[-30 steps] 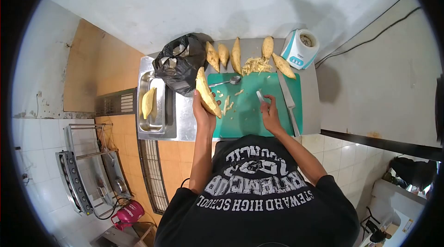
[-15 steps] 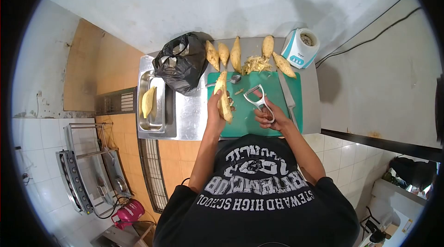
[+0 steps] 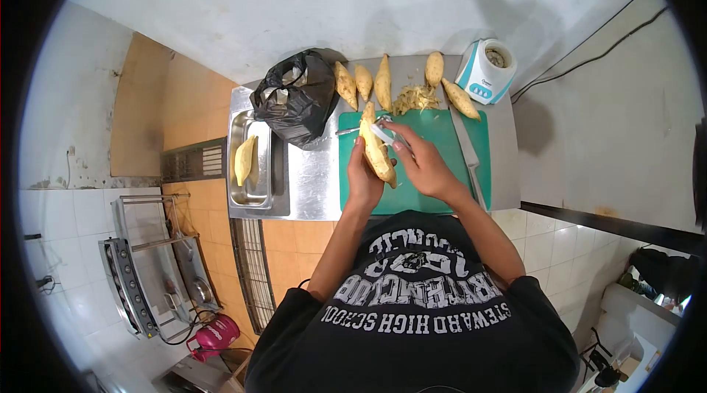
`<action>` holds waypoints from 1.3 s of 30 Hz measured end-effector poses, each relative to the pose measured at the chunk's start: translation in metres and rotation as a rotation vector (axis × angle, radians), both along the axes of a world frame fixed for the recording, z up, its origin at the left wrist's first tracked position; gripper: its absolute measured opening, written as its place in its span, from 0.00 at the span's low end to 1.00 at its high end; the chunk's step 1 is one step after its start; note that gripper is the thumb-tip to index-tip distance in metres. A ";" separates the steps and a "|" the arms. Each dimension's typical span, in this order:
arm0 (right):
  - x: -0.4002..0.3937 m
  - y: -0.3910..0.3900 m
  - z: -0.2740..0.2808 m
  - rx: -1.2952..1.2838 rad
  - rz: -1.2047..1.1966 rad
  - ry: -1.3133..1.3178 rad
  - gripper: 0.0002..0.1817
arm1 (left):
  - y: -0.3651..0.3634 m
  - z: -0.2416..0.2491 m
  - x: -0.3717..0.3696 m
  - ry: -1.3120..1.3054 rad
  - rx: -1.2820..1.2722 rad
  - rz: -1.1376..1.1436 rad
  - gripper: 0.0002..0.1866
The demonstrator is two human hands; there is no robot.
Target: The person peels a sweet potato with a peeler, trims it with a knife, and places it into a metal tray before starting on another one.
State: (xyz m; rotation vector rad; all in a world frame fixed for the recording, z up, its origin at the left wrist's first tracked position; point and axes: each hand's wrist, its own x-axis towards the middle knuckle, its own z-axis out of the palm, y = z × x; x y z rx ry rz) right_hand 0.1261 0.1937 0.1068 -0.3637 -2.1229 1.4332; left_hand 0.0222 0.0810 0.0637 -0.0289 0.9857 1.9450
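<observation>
left hand (image 3: 362, 181) gripping sweet potato (image 3: 377, 154) at frame centre | right hand (image 3: 423, 165) clasping peeler (image 3: 381, 133), now brought onto its upper end | peeling stroke beginning

board front (image 3: 449, 190): open | back: potato row (image 3: 383, 82), peel pile (image 3: 414, 98) | left: black bag (image 3: 294, 98) | right: knife (image 3: 467, 151)

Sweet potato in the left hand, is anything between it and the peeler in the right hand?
Nothing visible. The left hand holds the sweet potato over the green board, and the peeler in the right hand is already against its upper end.
</observation>
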 end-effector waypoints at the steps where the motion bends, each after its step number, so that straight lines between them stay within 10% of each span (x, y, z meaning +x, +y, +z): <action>1: -0.001 0.001 0.020 -0.061 0.030 -0.200 0.22 | 0.002 0.004 0.001 0.003 0.017 0.010 0.25; 17: 0.030 -0.023 0.027 -0.043 0.148 -0.625 0.21 | -0.010 0.001 -0.034 0.028 0.005 0.318 0.27; 20: 0.008 -0.017 0.021 0.046 0.059 -0.260 0.22 | -0.007 -0.013 -0.022 0.035 0.048 0.237 0.28; 39: 0.045 -0.040 -0.002 0.316 0.110 -0.459 0.22 | -0.008 -0.005 -0.011 -0.018 0.049 0.285 0.29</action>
